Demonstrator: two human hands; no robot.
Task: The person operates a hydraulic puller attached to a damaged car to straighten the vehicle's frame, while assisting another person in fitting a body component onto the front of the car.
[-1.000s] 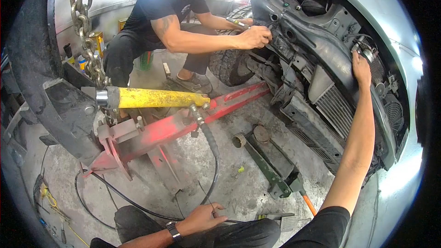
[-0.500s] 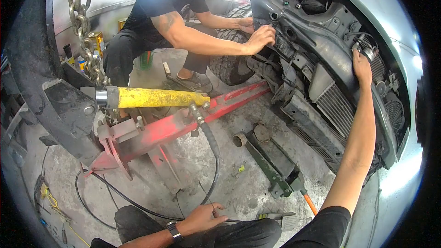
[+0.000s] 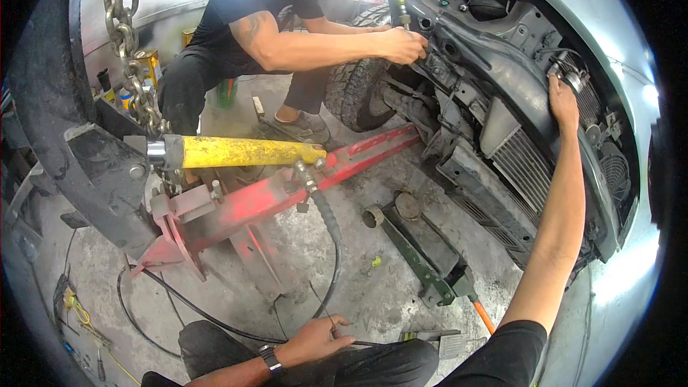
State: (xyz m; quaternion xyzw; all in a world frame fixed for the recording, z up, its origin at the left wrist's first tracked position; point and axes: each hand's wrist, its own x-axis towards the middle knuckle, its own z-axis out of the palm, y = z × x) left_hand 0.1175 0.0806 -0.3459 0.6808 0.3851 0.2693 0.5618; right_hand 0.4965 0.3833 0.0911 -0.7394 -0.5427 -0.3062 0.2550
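My right hand (image 3: 562,104) is raised and pressed flat on the black front frame (image 3: 502,79) of a stripped car, just above the radiator (image 3: 527,168). My left hand (image 3: 313,340) rests low on my knee, fingers pinched on a thin black rod or cable (image 3: 358,344). Across from me a crouching person in black has a hand (image 3: 405,43) on the car's frame beside the front wheel (image 3: 355,93), gripping a tool there.
A red pulling frame (image 3: 272,197) with a yellow hydraulic ram (image 3: 244,152) and a hanging chain (image 3: 129,36) lies across the concrete floor. A black hose (image 3: 331,240) runs from it. A green floor jack (image 3: 423,254) with an orange handle sits under the car's nose.
The other person's hand moved up along the car frame and now grips a tool by the wheel. My two hands have stayed in place.
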